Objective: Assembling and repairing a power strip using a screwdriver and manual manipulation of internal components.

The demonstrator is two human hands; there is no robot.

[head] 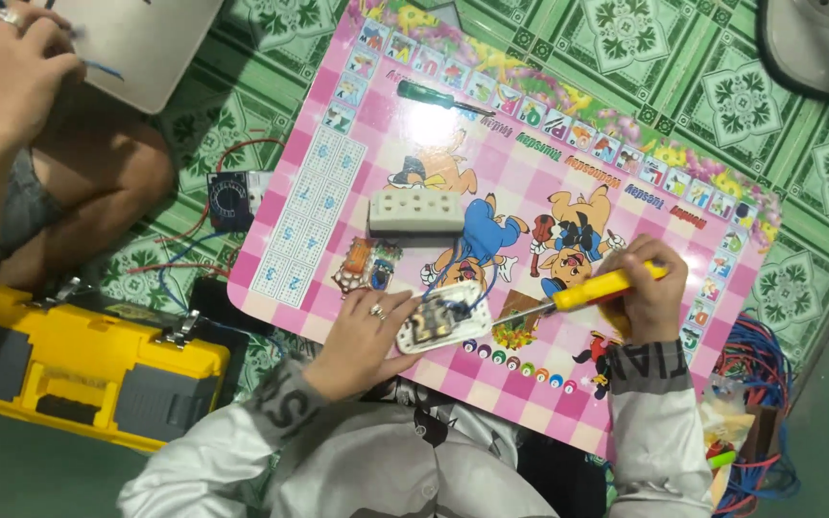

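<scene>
My left hand [362, 338], a ring on one finger, holds down an opened white socket base [441, 319] with wires and metal parts inside, on a pink cartoon board [568, 182]. My right hand [647, 290] grips a yellow-handled screwdriver [599, 288]; its metal shaft points left and its tip reaches the socket base's right edge. A white socket cover with several holes [415, 211] lies just beyond, untouched. A green-handled screwdriver [436, 96] rests near the board's far edge.
A yellow and grey toolbox [88, 374] stands at my left. Another person's hand [11, 72] works over a white board [146, 43] at the top left. A black dial meter [230, 200] with red and blue leads lies left of the pink board. Coloured wire coils [755, 369] sit at the right.
</scene>
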